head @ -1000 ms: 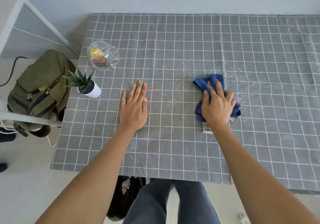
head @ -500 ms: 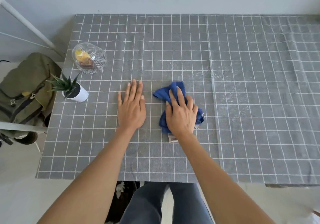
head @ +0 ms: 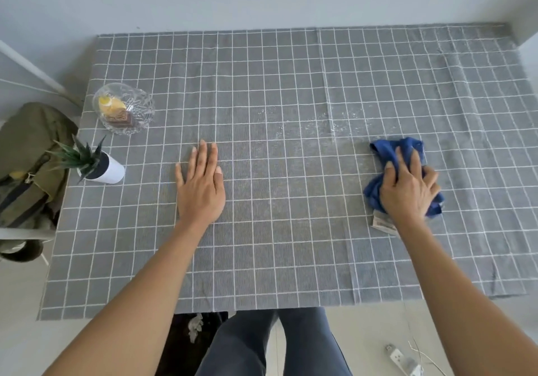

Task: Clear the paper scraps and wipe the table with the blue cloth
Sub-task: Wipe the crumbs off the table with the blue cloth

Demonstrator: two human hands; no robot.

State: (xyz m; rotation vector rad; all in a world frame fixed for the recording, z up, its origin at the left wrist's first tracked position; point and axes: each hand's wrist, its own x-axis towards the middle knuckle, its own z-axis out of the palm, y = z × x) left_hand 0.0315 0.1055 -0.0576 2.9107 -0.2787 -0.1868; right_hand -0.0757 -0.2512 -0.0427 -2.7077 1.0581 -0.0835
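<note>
The blue cloth [head: 390,169] was bunched under my right hand [head: 409,189], which gripped it on the right side of the frame. Half a second before, it was in the middle, just beside my left hand [head: 201,186]. So I had swept it back to the right across the counter [head: 291,259]. My left hand lay flat and open, holding nothing. I saw pale dusty marks [head: 334,122] above the cloth, so I think more wiping was needed there.
</note>
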